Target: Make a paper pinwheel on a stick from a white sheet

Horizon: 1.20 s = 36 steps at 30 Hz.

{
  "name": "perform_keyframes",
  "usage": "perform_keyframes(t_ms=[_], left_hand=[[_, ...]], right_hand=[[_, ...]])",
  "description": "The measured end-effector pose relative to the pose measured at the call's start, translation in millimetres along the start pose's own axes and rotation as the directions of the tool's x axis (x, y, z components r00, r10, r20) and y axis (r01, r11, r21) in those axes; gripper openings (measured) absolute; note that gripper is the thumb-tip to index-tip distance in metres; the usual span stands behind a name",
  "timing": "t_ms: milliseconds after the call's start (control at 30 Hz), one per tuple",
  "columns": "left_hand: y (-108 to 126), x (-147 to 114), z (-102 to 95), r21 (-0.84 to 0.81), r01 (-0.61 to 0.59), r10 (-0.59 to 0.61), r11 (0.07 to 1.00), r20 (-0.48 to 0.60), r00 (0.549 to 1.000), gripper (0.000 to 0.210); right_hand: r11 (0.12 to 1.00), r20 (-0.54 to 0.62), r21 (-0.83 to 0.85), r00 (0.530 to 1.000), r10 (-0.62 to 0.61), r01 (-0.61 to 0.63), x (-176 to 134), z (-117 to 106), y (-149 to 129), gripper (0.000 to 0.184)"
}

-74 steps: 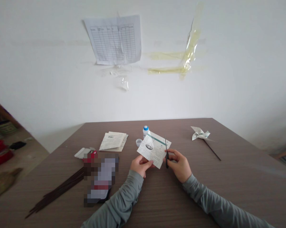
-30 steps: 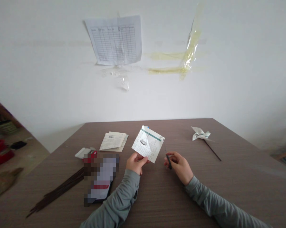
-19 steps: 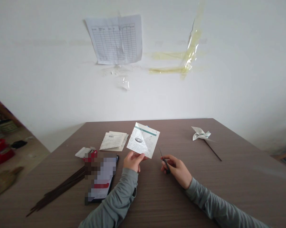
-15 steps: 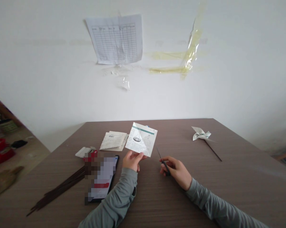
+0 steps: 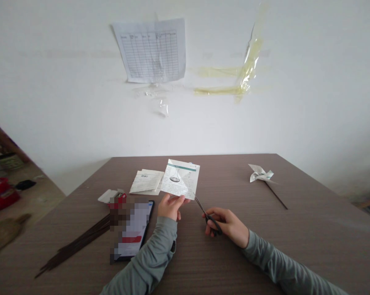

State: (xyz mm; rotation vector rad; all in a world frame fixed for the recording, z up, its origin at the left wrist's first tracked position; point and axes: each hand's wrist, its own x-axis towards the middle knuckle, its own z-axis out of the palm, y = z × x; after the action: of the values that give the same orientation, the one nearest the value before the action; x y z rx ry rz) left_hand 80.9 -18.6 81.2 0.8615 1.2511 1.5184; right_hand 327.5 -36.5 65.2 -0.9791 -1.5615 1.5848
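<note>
A square sheet of printed paper [image 5: 181, 179], with a green stripe and a flask-like picture, is pinched at its lower edge by my left hand [image 5: 169, 207]. Diagonal creases cross the sheet, which is raised above the table and tilted toward me. My right hand [image 5: 226, 223] is closed round the handles of black-handled scissors [image 5: 214, 225]. The blades point up and left, slightly parted, and their tips meet the paper's lower right corner. Whether the blades have cut into it I cannot tell.
On the brown table [image 5: 234, 262] a paper pinwheel [image 5: 261, 174] on a dark stick lies at right. Folded papers [image 5: 145, 182], a small red-and-white box [image 5: 117, 198], a phone [image 5: 134, 233] and a bundle of dark sticks [image 5: 76, 245] lie at left. A white wall [image 5: 203, 127] rises behind.
The scissors have moved left, their blades have parted, and the tips have come to the paper's corner. The paper has shifted slightly left and turned a little more upright.
</note>
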Motion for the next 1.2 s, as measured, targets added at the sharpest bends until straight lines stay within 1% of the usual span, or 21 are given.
perform_keyframes(t_ms=[167,333,467,667,800,900,1033,1133,1200], left_hand=[[0.4,-0.5,0.9,-0.003,0.011,-0.011,1.000,-0.009,1.000,0.031],[-1.0,-0.3,0.4,-0.009,0.001,-0.001,1.000,0.001,1.000,0.035],[-2.1,0.2,-0.2,0.012,-0.001,0.001,1.000,-0.006,1.000,0.033],[-7.7,3.0,-2.6,-0.018,-0.012,0.012,1.000,0.005,1.000,0.039],[-11.7,5.4,-4.1,-0.032,-0.017,0.017,0.999,0.013,1.000,0.039],[-12.8,6.1,-4.9,-0.052,-0.017,0.018,0.999,0.021,1.000,0.039],[-11.6,5.5,-4.8,-0.067,-0.012,0.014,0.998,0.030,0.999,0.035],[-9.2,4.5,-3.6,-0.068,-0.007,0.008,0.998,0.024,1.000,0.030],[-7.4,3.8,-2.6,-0.061,0.000,0.001,0.998,0.019,1.000,0.031]], right_hand=[[1.000,0.027,-0.020,1.000,-0.004,0.004,-0.4,1.6,0.3,0.065],[1.000,0.020,-0.010,1.000,-0.003,0.003,-1.8,3.2,-1.5,0.063],[1.000,0.036,0.003,0.999,-0.003,0.003,-2.0,3.6,-0.3,0.061],[1.000,0.045,0.012,0.999,0.003,-0.003,-2.9,3.7,-0.7,0.060],[1.000,0.044,0.010,0.999,0.005,-0.005,-3.0,3.8,-0.9,0.060],[1.000,0.050,0.014,0.999,0.010,-0.010,-1.1,2.5,4.1,0.064],[1.000,0.083,0.020,0.996,0.018,-0.020,2.7,-1.3,13.9,0.075],[1.000,0.100,0.014,0.995,0.007,-0.009,4.2,-3.6,18.8,0.078],[1.000,0.107,0.011,0.994,0.005,-0.007,4.7,-4.2,20.3,0.080]])
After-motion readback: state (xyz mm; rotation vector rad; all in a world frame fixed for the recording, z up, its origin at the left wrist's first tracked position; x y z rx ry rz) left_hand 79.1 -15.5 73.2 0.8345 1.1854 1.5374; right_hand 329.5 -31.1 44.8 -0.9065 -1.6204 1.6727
